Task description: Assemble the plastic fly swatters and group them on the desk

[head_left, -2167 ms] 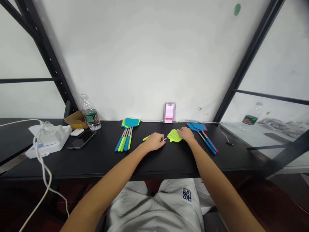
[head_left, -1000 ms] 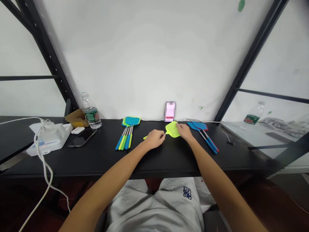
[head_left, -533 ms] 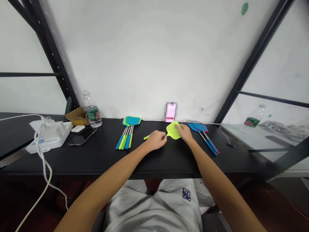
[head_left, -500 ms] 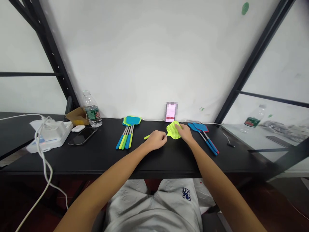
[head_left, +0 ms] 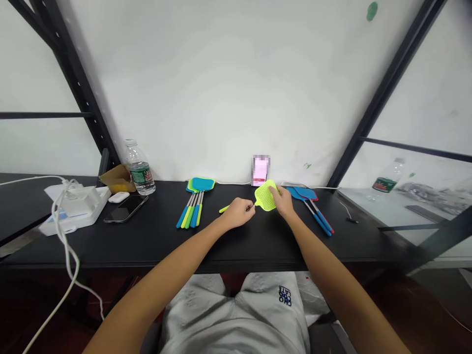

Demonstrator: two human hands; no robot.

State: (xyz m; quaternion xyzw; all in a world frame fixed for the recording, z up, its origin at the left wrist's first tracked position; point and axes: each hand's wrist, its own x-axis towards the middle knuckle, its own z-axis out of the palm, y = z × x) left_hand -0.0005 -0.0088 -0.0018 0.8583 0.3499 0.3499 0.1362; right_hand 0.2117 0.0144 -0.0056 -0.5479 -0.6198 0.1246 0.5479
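A yellow-green fly swatter [head_left: 264,198] is held between both hands above the black table. My left hand [head_left: 239,213] is closed around its thin metal shaft, and the handle end pokes out to the left. My right hand [head_left: 283,200] pinches the right edge of the perforated head, thumb across its face. To the left lies a fanned pile of several fly swatters [head_left: 193,209] with blue, green and yellow handles. On the right, blue and red-edged fly swatters [head_left: 313,209] lie overlapping, their handles pointing toward me.
A lit phone [head_left: 260,169] leans on the wall behind the hands. At left are a water bottle [head_left: 140,169], a cardboard box [head_left: 118,179], a dark phone [head_left: 126,208], a white earbud case [head_left: 118,197] and a power strip [head_left: 77,209] with trailing white cables. A short cable [head_left: 348,214] lies far right.
The swatter head has tilted slightly, its top corner rising, and my right hand has shifted a little with it. My left hand keeps its grip on the shaft.
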